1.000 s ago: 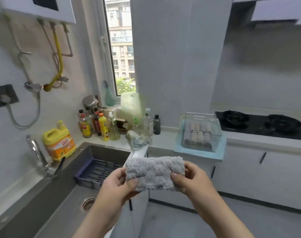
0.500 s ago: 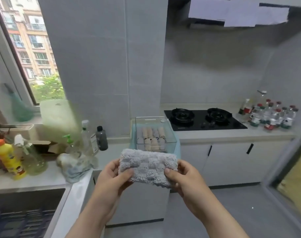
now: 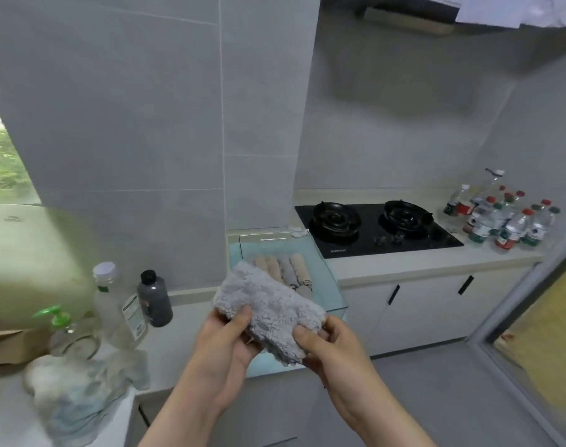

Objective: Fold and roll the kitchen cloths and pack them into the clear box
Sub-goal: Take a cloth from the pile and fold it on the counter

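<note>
Grey cloth [image 3: 268,306] pinched between left hand [image 3: 223,346] and right hand [image 3: 330,346], thumbs on top.

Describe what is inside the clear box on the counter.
The clear box holds rolled cloths, beige and grey, side by side. The grey cloth, held by the left hand and right hand, covers the box's near left part.
</note>
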{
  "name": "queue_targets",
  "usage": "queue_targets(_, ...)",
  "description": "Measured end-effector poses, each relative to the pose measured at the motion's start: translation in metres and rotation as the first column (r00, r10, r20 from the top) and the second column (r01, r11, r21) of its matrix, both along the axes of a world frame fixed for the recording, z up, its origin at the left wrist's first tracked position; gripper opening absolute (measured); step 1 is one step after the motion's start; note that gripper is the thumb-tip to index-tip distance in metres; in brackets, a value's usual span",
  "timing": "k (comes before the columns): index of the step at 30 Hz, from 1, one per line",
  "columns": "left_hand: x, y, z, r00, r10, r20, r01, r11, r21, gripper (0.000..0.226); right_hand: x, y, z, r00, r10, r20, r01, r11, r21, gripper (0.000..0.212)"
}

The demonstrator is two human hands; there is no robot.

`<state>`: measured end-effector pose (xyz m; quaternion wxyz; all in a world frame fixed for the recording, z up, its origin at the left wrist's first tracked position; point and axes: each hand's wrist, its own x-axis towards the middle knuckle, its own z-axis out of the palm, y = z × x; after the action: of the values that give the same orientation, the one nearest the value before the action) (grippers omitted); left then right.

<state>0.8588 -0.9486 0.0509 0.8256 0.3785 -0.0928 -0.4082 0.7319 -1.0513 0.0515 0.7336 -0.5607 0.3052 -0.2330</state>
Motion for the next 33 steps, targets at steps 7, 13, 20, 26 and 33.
queue_targets(7, 0.045, -0.072, 0.001, 0.986, -0.069, 0.155, 0.04, 0.982, 0.186, 0.046, 0.02, -0.073, 0.006, 0.982, 0.146, -0.116, -0.171, 0.953, -0.251, 0.077)
queue_targets(13, 0.063, -0.15, -0.006, 0.975, -0.107, 0.196, 0.041, 0.949, 0.314, 0.032, 0.046, -0.157, 0.017, 0.931, 0.311, -0.189, -0.357, 0.88, -0.312, 0.082)
queue_targets(20, 0.073, -0.215, -0.014, 0.971, -0.084, 0.224, -0.012, 0.918, 0.397, 0.02, 0.079, -0.223, 0.003, 0.883, 0.386, -0.267, -0.457, 0.835, -0.305, 0.085)
queue_targets(26, 0.097, -0.238, -0.057, 0.905, -0.175, 0.389, -0.079, 0.828, 0.556, 0.018, 0.089, -0.27, -0.014, 0.882, 0.225, -0.413, -0.403, 0.815, -0.416, 0.081)
queue_targets(33, 0.1, -0.253, -0.141, -0.333, -0.825, 0.456, -0.148, 0.524, 0.839, 0.023, 0.079, -0.308, -0.037, 0.804, 0.127, -0.581, -0.44, 0.785, -0.437, 0.086)
